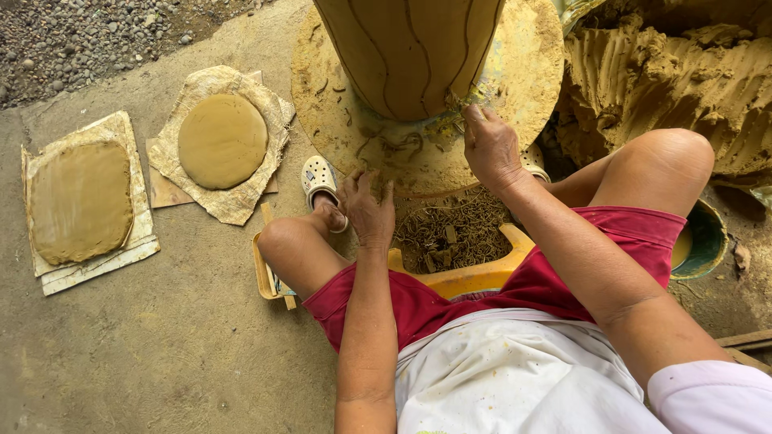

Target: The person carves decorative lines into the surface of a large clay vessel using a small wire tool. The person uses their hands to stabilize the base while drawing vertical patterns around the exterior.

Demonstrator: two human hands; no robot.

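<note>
Head view looks straight down on someone sitting on a low yellow stool [474, 277] in red shorts, working a big clay pot [406, 52] that stands on a round, clay-smeared wheel [531, 60] right in front of their knees. The pot has dark curved lines cut down its side. Right hand [490, 149] is up at the pot's lower edge, fingers pinched together against the clay where pot meets wheel — looks like it's gripping something thin there, but it's too small to tell what. Left hand [366, 210] sits lower, at the near rim of the wheel, fingers curled loosely and touching the edge, not clearly holding anything. Under the wheel, between the legs, there's a pile of thin clay trimmings [450, 233]. A white clog [322, 183] is on the left foot, just beside the wheel. Off to the left on the concrete floor [161, 345] lie two flat clay slabs — a round one [222, 141] on crumpled paper, and a squarish one [80, 201] on stacked boards, well apart from the hands. To the right there's a big heap of raw clay [667, 80] with scrape marks, and a green bowl [708, 241] tucked behind the right thigh.
</note>
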